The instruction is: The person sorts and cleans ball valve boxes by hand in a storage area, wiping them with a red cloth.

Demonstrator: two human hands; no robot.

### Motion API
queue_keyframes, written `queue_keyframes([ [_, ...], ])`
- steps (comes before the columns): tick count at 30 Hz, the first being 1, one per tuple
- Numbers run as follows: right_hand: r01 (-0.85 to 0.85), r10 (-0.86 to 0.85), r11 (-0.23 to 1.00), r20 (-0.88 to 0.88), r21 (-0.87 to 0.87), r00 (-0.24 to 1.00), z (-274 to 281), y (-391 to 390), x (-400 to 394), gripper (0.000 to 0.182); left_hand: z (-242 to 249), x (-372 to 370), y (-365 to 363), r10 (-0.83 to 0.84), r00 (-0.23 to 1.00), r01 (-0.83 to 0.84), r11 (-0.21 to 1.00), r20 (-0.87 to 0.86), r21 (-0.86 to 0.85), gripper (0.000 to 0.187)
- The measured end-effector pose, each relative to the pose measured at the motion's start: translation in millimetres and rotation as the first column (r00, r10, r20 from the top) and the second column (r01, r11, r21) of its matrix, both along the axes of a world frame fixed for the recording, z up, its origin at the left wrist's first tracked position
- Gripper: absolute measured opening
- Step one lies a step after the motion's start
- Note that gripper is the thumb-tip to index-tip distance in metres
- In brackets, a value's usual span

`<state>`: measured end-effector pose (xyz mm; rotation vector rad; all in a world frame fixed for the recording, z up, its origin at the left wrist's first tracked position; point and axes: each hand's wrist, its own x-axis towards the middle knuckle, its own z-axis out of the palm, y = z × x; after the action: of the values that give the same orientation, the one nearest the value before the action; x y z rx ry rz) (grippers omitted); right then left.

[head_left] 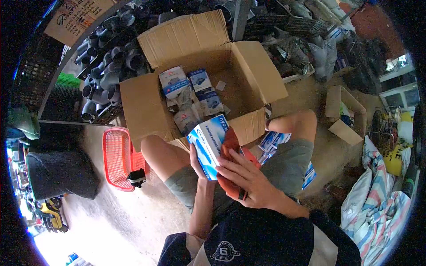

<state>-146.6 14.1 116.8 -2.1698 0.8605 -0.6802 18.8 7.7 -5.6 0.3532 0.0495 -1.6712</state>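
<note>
At the centre of the frame, our left hand [196, 162] grasped a blue-and-white box [206, 153] and our right lay over a red cloth [229, 141] against it, its grip unclear, with packages [199, 81] in the carton [268, 73] above and more [276, 139] outside, right of centre

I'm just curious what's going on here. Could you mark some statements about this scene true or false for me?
1. The left hand holds a blue-and-white box. True.
2. The right hand is inside the large carton. False: it is on an orange-red cloth against that box.
3. The carton's flaps are spread open. True.
4. The red basket is on the person's right. False: it is on their left.
</note>
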Motion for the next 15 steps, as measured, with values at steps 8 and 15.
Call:
queue_keyframes([
  [8,0.095,-0.093,0.991,0.023,-0.095,0.995,26.3,-63.7,15.7,0.056,-3.4,-8.3,16.7,-0.188,0.921,0.169,0.982,0.342,0.086,0.080],
  [15,0.433,-0.519,0.842,0.263,0.321,0.814,-32.7,-85.4,20.2,0.038,2.3,-11.0,6.4,-0.002,0.961,0.024,0.997,0.275,-0.078,0.081],
])
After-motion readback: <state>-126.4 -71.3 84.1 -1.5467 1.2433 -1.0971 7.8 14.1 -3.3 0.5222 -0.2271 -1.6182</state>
